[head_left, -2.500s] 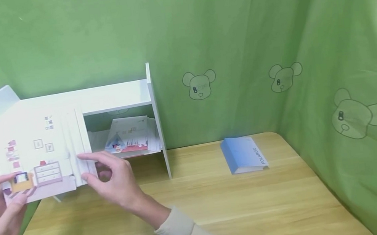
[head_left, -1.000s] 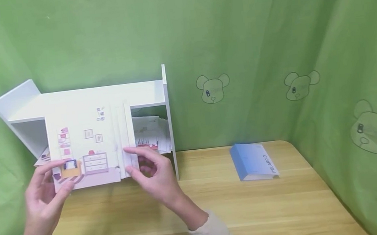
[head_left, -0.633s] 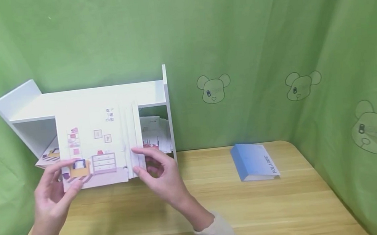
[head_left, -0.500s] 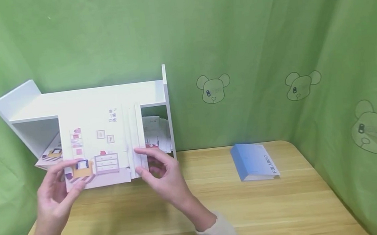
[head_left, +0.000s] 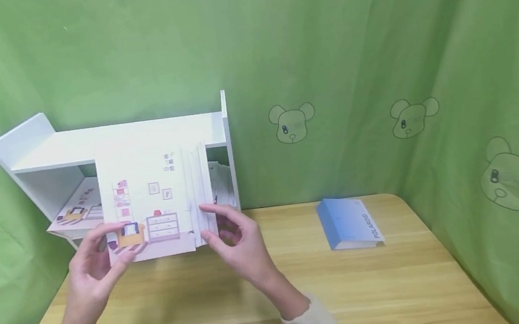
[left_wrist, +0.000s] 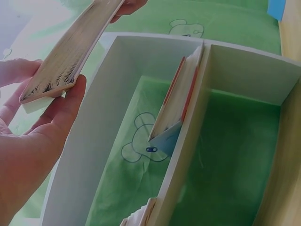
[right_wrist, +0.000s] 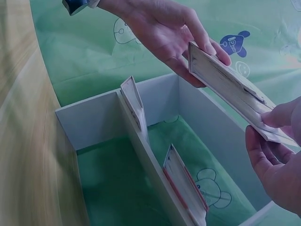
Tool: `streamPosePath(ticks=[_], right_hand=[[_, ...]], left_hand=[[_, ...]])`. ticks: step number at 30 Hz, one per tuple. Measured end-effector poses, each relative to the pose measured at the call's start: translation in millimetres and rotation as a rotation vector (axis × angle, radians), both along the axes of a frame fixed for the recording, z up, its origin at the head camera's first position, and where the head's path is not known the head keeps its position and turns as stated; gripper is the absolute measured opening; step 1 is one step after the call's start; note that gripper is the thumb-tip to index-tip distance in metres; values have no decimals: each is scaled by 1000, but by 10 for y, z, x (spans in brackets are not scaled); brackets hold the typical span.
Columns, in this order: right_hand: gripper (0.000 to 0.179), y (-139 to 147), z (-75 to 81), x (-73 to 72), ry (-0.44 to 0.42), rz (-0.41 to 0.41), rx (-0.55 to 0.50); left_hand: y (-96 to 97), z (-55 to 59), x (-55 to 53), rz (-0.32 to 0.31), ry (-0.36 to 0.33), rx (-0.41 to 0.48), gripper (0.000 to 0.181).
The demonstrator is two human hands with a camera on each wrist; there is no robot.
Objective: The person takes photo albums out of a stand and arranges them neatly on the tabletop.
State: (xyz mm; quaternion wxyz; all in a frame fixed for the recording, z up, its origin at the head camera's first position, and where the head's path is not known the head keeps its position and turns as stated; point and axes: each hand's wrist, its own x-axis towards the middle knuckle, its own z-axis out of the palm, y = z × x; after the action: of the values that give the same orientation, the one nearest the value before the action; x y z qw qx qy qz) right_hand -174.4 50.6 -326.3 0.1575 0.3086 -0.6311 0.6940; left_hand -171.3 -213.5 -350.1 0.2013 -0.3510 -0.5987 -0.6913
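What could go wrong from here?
1. The left hand and right hand grip the furniture-illustrated book near its edges; it might tip if one slips.
2. On the white shelf, the left-end book seems to overhang the front; a knock might dislodge it.
3. The furniture-illustrated book hides part of the white shelf in the head view; bumps might go unseen.

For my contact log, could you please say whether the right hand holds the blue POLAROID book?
No, the POLAROID book lies on the table; the right hand pinches a white illustrated book.
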Motion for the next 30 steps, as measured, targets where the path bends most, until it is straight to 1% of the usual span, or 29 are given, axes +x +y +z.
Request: streamPosePath(ticks=[4, 10, 19, 30], right_hand=[[43, 49, -16, -11, -12, -1, 0], [43, 110, -34, 5, -22, -9, 17], [43, 252, -35, 14, 15, -25, 41], [44, 409, -51, 11, 12, -45, 60]], left_hand=[[46, -21, -16, 3, -10, -3, 58], [105, -64, -37, 1, -5, 9, 59], [233, -84, -76, -7, -31, 2, 59], [410, -115, -114, 7, -12, -4, 56]])
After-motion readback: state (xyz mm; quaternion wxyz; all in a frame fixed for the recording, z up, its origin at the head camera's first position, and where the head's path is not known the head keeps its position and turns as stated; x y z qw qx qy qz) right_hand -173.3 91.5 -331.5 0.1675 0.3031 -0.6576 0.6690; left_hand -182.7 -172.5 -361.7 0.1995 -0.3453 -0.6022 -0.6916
